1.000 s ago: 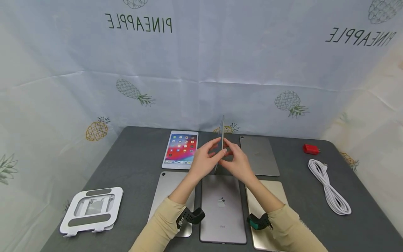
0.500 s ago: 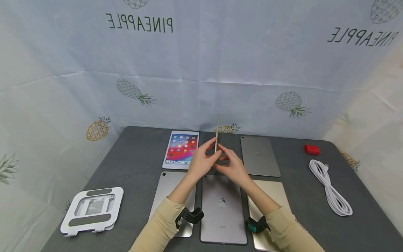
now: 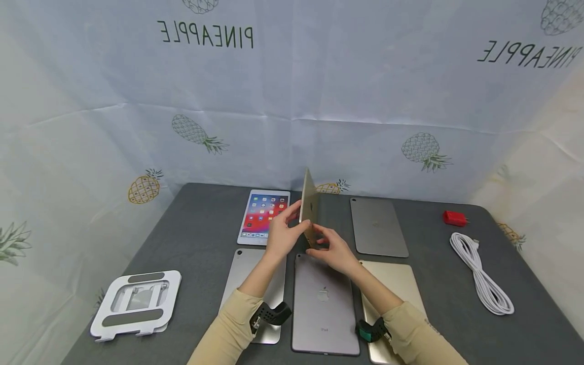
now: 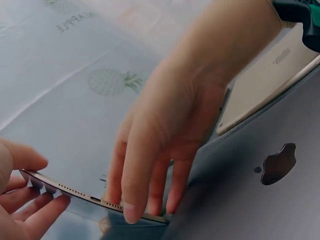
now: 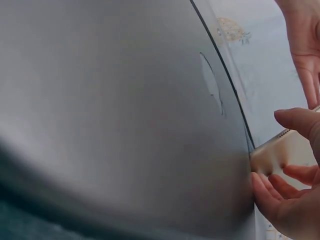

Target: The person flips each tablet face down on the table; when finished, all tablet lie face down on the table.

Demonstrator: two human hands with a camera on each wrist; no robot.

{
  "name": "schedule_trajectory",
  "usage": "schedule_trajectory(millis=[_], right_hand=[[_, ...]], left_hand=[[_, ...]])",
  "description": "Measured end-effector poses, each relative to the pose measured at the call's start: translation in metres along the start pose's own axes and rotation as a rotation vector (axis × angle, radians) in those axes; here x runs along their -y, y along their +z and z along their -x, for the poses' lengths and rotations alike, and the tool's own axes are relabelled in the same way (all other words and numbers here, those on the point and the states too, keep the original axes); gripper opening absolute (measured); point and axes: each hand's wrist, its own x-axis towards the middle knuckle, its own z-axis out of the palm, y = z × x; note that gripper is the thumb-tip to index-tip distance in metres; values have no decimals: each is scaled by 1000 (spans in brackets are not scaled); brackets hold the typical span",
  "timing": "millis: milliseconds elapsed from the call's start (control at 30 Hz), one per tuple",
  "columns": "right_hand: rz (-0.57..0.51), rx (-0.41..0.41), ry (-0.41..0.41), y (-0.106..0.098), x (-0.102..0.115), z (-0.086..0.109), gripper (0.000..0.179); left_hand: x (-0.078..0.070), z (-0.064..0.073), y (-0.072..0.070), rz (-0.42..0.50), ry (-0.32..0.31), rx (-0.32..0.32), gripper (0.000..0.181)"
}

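Observation:
In the head view, a gold-backed tablet [image 3: 308, 205] stands steeply tilted above the back middle of the table, its gold back turned right and its screen hidden. My left hand [image 3: 282, 235] pinches its near edge, thumb against the edge and fingers on the screen side. My right hand [image 3: 335, 251] holds the lower corner with curled fingers on the gold back and the thumb at the edge, as the right wrist view shows at the tablet's bottom corner [image 5: 270, 152]. The left wrist view shows a row of speaker holes and a port along that edge.
A lit white tablet [image 3: 262, 215] lies left of my hands. Face down around them are a dark grey tablet [image 3: 378, 228], a silver one [image 3: 237, 274], a space-grey one [image 3: 324, 314] and a gold one [image 3: 397, 279]. Farther out are a white folding stand [image 3: 137, 304], red charger [image 3: 455, 218] and white cable [image 3: 481, 279].
The held tablet has shifted left and turned from edge-on, so its gold back now shows. Both hands moved left with it, the right hand ending lower along its edge.

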Motion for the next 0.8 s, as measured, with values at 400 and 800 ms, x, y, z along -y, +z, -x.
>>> schedule_trajectory(millis=[400,800], right_hand=[[-230,8,212,-10,-8,1,78],[-516,-16,207,-22,-24,4,87]], left_hand=[[6,5,3,352,-246,-152,51],[12,9,0,493,-350,-191,49]])
